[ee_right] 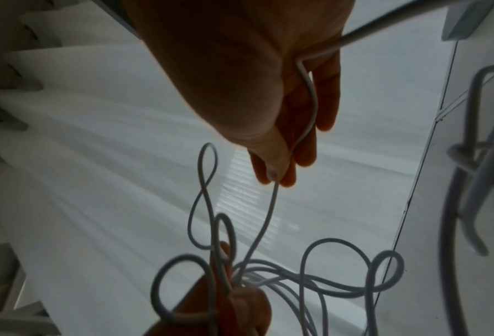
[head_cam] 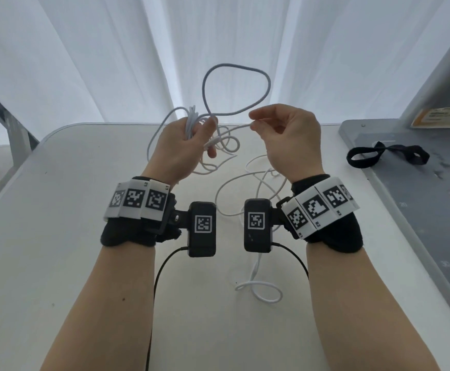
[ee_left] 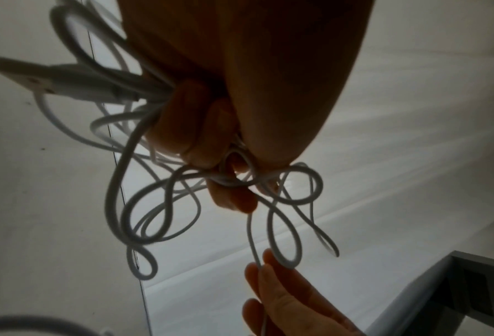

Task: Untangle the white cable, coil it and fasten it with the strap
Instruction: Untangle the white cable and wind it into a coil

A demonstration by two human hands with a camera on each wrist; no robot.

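Note:
My left hand is raised above the table and grips a bunch of loops of the white cable; a big loop stands up above both hands. In the left wrist view the fingers curl round the strands and a USB plug sticks out. My right hand pinches one strand between thumb and fingertips, a short way right of the left hand. More tangled cable trails down onto the white table. The black strap lies on the grey mat at right.
A grey mat covers the table's right side, with a grey stand behind it. White curtains hang behind the table. Black wrist-camera leads run down between my forearms. A grey frame stands at far left.

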